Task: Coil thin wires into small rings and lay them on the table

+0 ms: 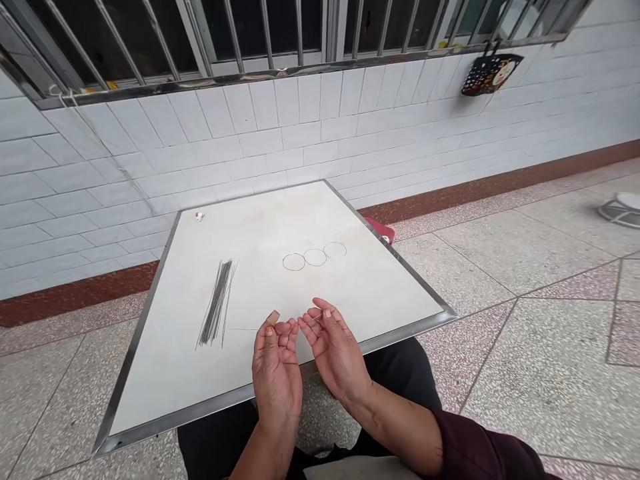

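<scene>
A thin wire (245, 329) runs crosswise through both hands above the near part of the table, its fine ends sticking out left and right. My left hand (277, 363) is closed, pinching it between thumb and fingers; a tan wrap covers one fingertip. Close beside it, fingertips almost touching, my right hand (339, 353) pinches the same wire with thumb and index finger. Beyond the hands, three thin wire rings lie side by side in a slanting row: a left ring (293, 271), a middle ring (315, 266) and a right ring (335, 242). Left of them lies a bundle of straight dark wires (217, 307).
The white table (165, 373) has a metal edge and stands near a tiled wall (310, 147). A small white and red object (199, 217) sits at its far left corner. Something red (381, 230) shows past the right edge. A patterned bag (493, 73) hangs from the window bars.
</scene>
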Motion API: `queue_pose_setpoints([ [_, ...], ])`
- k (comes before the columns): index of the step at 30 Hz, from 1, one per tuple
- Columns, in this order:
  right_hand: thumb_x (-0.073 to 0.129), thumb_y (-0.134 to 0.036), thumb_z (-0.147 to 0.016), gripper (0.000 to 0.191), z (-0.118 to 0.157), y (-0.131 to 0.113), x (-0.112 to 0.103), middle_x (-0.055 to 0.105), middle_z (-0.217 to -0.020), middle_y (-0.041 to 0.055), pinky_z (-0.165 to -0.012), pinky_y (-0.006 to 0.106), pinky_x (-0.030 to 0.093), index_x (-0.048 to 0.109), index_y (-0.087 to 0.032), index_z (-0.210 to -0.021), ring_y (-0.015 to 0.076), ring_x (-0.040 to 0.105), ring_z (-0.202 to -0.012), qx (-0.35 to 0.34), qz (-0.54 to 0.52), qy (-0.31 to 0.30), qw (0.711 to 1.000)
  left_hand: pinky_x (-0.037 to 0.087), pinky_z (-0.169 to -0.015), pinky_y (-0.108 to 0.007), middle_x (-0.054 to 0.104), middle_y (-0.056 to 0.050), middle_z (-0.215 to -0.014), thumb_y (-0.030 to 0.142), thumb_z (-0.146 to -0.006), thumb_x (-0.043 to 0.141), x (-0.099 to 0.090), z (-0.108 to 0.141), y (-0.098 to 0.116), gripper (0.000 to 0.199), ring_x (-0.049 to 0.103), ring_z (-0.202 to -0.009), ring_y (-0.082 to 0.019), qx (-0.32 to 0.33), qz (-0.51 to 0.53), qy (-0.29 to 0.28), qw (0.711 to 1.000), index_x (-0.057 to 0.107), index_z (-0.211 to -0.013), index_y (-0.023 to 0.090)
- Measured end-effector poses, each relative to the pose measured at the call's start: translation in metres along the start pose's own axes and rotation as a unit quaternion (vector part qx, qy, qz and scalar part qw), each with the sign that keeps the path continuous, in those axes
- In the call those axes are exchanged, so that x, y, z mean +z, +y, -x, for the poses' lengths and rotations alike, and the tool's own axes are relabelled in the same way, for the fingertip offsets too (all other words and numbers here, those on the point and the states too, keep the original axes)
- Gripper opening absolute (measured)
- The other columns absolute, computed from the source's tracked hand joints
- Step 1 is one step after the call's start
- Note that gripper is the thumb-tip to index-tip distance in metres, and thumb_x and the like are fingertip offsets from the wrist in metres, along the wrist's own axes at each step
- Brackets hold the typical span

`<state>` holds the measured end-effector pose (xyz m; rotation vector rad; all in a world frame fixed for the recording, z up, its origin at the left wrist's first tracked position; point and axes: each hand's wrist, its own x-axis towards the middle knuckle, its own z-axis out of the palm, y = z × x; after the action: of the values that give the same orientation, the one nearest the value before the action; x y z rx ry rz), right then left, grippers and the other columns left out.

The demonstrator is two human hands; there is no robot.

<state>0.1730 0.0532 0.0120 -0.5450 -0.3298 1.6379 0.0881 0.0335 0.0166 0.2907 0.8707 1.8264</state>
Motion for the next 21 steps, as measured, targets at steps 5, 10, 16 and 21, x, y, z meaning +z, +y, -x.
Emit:
queue_pose_setpoints([
  [5,0.068,-0.04,-0.087,0.032,0.002,-0.006,-0.007,0.062,-0.087,0.0006,-0.094,0.035,0.052,0.064,-0.023,-0.114,0.0148,0.062,-0.088,0.004,-0.004,-0.017,1.0,0.042,-0.106,-0.042,0.069,-0.001,-0.083,0.032,-0.086,0.068,0.005,0.006,0.0,0.024,0.066,-0.096,-0.017,0.003,0.002,-0.022,1.0,0.07,-0.107,0.02],
  [10,0.068,-0.042,-0.086,0.036,0.001,-0.005,-0.001,0.059,-0.082,-0.0004,-0.088,0.034,0.053,0.063,-0.023,-0.117,0.0149,0.059,-0.084,0.007,-0.01,-0.017,1.0,0.046,-0.1,-0.038,0.064,0.001,-0.079,0.032,-0.086,0.068,0.006,0.007,0.007,0.025,0.063,-0.083,-0.013,0.013,0.019,-0.019,1.0,0.069,-0.107,0.02],
  [16,0.065,-0.039,-0.09,0.036,0.003,-0.004,0.003,0.051,-0.071,-0.0031,-0.065,0.024,0.049,0.062,-0.022,-0.122,0.0107,0.048,-0.064,0.028,0.016,-0.075,0.997,0.049,-0.07,-0.027,0.059,0.001,-0.074,0.036,-0.084,0.069,-0.001,0.007,0.015,0.03,0.054,-0.068,-0.012,-0.007,-0.019,-0.043,0.999,0.069,-0.11,0.02],
  [21,0.063,-0.037,-0.091,0.04,0.004,-0.013,0.0,0.052,-0.068,-0.0042,-0.057,0.024,0.048,0.056,-0.025,-0.129,0.0091,0.044,-0.054,0.059,0.063,-0.146,0.986,0.044,-0.059,-0.026,0.049,0.004,-0.059,0.032,-0.084,0.069,-0.01,0.01,0.028,0.023,0.043,-0.055,-0.01,-0.061,-0.035,-0.11,0.991,0.072,-0.1,0.016],
])
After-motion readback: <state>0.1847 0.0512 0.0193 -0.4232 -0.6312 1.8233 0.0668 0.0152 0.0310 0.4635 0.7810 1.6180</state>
